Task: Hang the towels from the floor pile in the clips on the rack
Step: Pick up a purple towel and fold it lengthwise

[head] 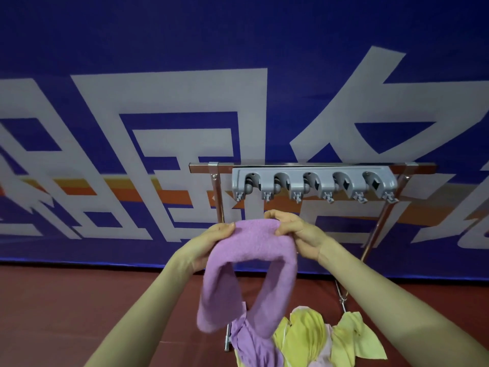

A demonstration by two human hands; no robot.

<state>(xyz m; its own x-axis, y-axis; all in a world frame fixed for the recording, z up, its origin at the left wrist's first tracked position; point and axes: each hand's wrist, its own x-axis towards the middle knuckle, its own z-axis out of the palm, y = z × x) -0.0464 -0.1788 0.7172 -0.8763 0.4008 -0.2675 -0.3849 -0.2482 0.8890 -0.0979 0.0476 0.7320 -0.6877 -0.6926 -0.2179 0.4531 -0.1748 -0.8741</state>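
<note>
Purple terry towel (248, 268) hangs draped between both hands, just below the grey clip strip (313, 184) on the steel rack (218, 197). The left hand (211, 243) and right hand (297, 234) each pinch its top fold. Yellow and purple towels (304, 340) lie piled on the red floor (79, 300) beneath.

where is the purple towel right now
In the head view, the purple towel is held up at centre between the left hand and right hand, just below the grey clip rack.
</note>
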